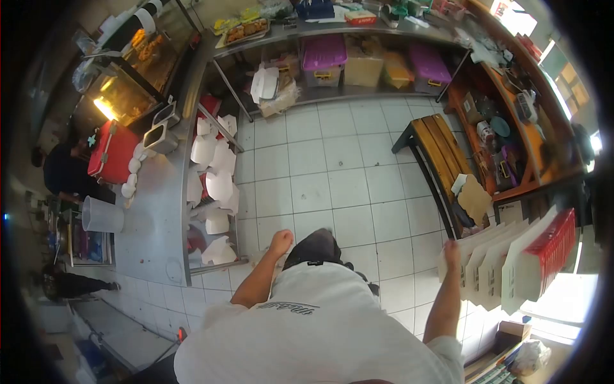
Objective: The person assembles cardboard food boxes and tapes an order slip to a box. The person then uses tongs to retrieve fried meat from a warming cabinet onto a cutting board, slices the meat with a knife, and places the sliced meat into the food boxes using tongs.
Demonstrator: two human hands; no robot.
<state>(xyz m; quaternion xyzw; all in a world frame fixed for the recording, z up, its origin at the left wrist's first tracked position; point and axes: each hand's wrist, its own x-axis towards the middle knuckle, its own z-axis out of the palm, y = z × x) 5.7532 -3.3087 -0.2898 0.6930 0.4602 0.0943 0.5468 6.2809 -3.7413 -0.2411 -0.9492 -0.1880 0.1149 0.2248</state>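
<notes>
White printed T-shirt (320,333). Left hand (281,242): closed, left of slatted brown wooden bench (444,147). Right hand (451,251): seemingly gripping white-and-red paperboard cartons (517,276), stacked beside bench's near end; likely light, crushable, best held by edges.

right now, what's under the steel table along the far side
Under the table, left to right: white containers, a purple-lidded bin, a tan box, something yellow-orange and another purple-lidded bin. Whatever sits behind them is hidden.
</notes>
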